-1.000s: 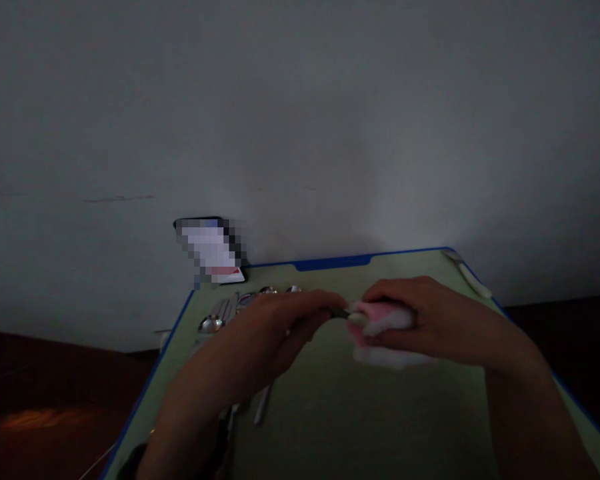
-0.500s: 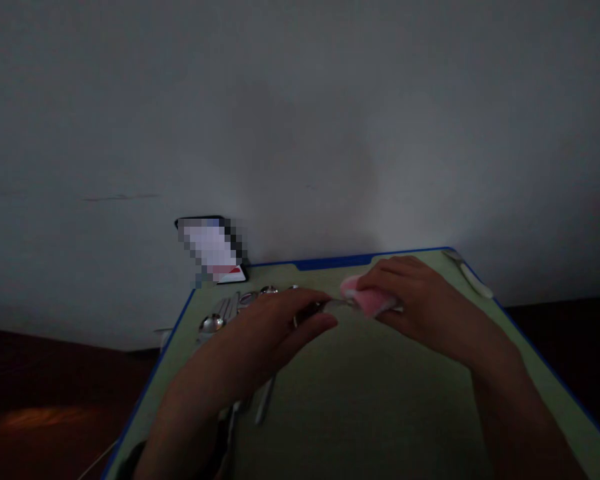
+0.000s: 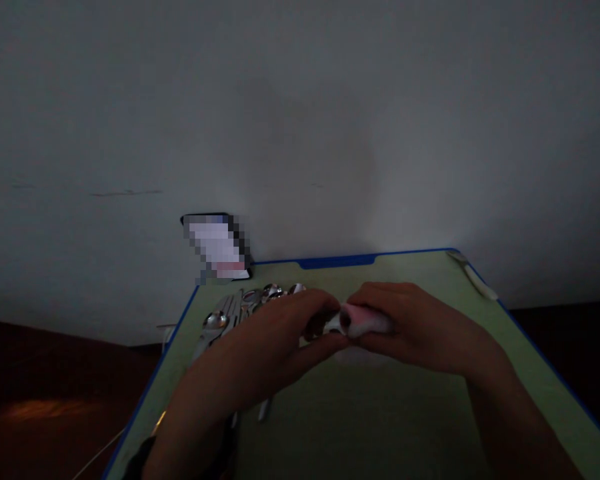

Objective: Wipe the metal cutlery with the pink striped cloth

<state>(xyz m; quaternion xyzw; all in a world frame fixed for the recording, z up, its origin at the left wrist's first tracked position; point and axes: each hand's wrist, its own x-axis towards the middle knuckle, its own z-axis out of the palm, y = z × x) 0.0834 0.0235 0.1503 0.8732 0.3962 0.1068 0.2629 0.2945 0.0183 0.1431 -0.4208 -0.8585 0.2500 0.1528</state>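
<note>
My left hand [image 3: 285, 337] is closed in a pinch around a thin metal utensil, most of it hidden between the two hands. My right hand [image 3: 410, 327] is wrapped around a pink and white cloth [image 3: 363, 322], which is pressed over the utensil's end right against my left fingertips. Both hands hover over the middle of a pale green table [image 3: 360, 413] with a blue rim. Several spoons [image 3: 245, 303] lie in a row behind my left hand.
A dark phone-like object [image 3: 215, 247] leans against the grey wall at the table's far left corner. A white utensil [image 3: 475, 280] lies at the far right edge. More cutlery [image 3: 265, 407] lies under my left forearm. Dark floor lies to either side.
My right hand with the cloth slid away along the utensil, baring its metal, and has come back against my left fingertips. The view shifted slightly.
</note>
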